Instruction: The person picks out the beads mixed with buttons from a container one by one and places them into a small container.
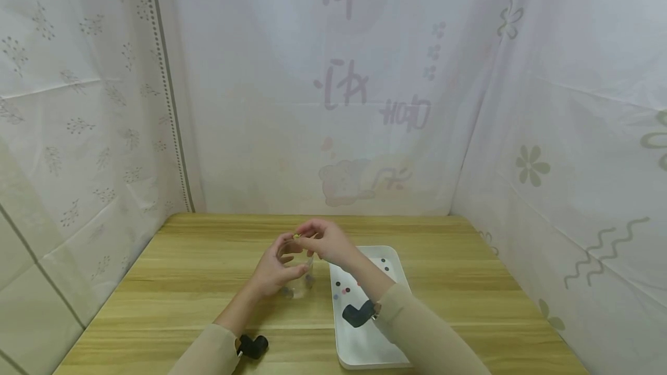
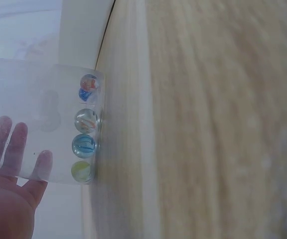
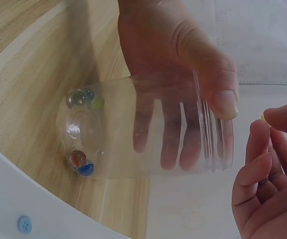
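A clear plastic jar (image 1: 298, 289) stands upright, low over the table, in the head view. My left hand (image 1: 272, 271) grips it from the left, fingers spread along its far wall and thumb close to the rim. Several glass marbles lie around the jar's bottom, among them a blue-streaked marble (image 2: 83, 146), a yellow-green marble (image 2: 81, 172) and a red-brown marble (image 3: 77, 159). Just beyond the jar's open mouth, my right hand (image 1: 328, 241) pinches a small yellow piece (image 3: 263, 117) between thumb and forefinger. Fingertips hide most of that piece, so I cannot tell its kind.
To the right of the jar, a white tray (image 1: 359, 343) lies on the wooden table (image 1: 172, 300), partly under my right forearm. Small dark, red and blue pieces are scattered in it, including a blue button (image 3: 25, 224). Patterned curtains (image 1: 250, 103) enclose the table's back and sides.
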Available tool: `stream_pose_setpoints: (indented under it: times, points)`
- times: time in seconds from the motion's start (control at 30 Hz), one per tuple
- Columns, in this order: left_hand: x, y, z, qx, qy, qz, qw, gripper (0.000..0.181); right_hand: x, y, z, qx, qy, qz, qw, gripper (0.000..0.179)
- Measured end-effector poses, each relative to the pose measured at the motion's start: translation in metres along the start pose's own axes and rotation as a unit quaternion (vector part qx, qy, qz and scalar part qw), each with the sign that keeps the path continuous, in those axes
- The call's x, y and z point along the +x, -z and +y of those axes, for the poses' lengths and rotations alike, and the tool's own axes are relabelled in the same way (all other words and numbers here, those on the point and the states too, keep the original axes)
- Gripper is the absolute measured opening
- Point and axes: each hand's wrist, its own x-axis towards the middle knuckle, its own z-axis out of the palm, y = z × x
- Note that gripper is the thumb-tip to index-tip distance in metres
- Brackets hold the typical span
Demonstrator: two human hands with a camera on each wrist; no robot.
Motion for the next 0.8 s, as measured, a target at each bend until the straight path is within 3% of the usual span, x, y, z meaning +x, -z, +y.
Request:
stream_pose_setpoints:
  times: [0.3,0.8]
  points:
    - [-0.001,-0.001,0.003,0.003,-0.006,-0.003,1.0000,0.076,-0.002,-0.003,0.000,-0.021,0.005,0.006,0.9997,0.022]
    - [0.000,-0.001,0.002,-0.007,-0.002,-0.007,0.9999,0.071,-0.006,0.008,0.005,0.015,-0.005,0.015,0.9998,0.037]
